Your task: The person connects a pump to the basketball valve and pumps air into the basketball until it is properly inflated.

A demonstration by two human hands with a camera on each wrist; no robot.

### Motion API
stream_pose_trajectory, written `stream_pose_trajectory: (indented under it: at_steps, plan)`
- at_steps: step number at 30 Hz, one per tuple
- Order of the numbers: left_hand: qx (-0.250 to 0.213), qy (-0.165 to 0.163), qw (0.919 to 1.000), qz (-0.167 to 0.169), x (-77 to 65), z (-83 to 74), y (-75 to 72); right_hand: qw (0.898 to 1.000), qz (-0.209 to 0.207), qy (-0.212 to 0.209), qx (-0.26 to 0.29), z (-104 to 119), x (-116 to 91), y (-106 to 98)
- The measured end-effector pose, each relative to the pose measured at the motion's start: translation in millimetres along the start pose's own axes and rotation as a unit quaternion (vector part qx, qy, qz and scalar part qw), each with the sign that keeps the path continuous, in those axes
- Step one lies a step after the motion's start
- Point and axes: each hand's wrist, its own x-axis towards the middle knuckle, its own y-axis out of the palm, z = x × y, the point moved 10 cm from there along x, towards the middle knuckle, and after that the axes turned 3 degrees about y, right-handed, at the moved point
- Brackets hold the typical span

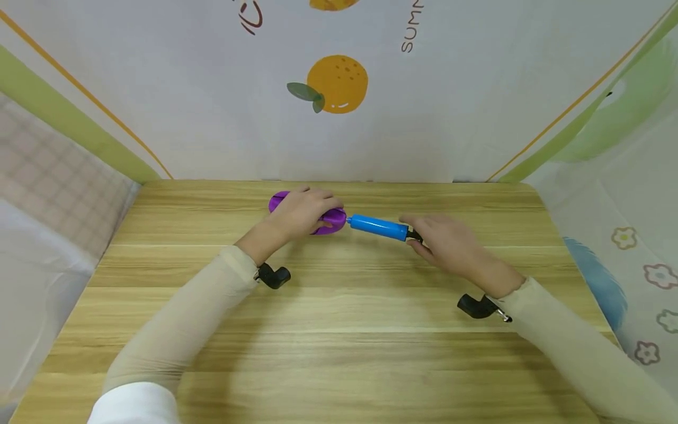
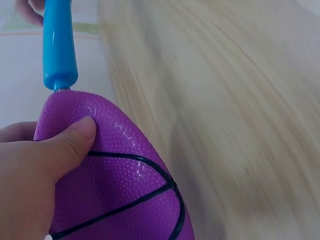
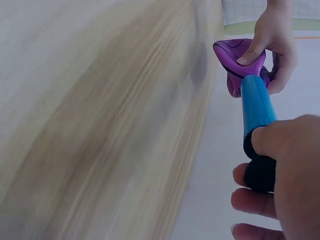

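A deflated purple ball with black lines lies folded in on itself near the table's far edge. My left hand grips it, the thumb pressing into its pebbled skin in the left wrist view. A blue hand pump points at the ball, its narrow tip meeting the ball's right end. My right hand holds the pump by its black handle, with the fingers curled round it. In the right wrist view the pump stands between both hands. The point where the tip enters the ball is hard to make out.
The wooden table has its far edge against a white cloth backdrop printed with oranges. Patterned cloth hangs at the right side. Each wrist carries a black camera mount.
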Motion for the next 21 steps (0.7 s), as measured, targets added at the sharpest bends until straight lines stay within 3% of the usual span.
stream_pose_trajectory:
  at_steps: [6,13,16,21]
  plan:
    - [0.008,0.006,0.9999,-0.006,-3.0,9.8,4.7,0.999,0.012,-0.01,0.033,7.0,-2.2,5.8]
    - [0.005,0.009,0.9998,-0.016,-7.0,18.9,5.8,0.992,-0.034,-0.11,0.058,28.2,-9.2,11.7]
    - [0.01,0.009,0.9999,-0.009,-7.1,20.9,7.6,0.987,-0.048,-0.136,0.068,37.1,-11.1,16.5]
    - [0.02,0.008,0.9997,0.014,-6.4,23.8,14.1,0.986,-0.028,-0.141,0.087,46.3,-12.2,28.9]
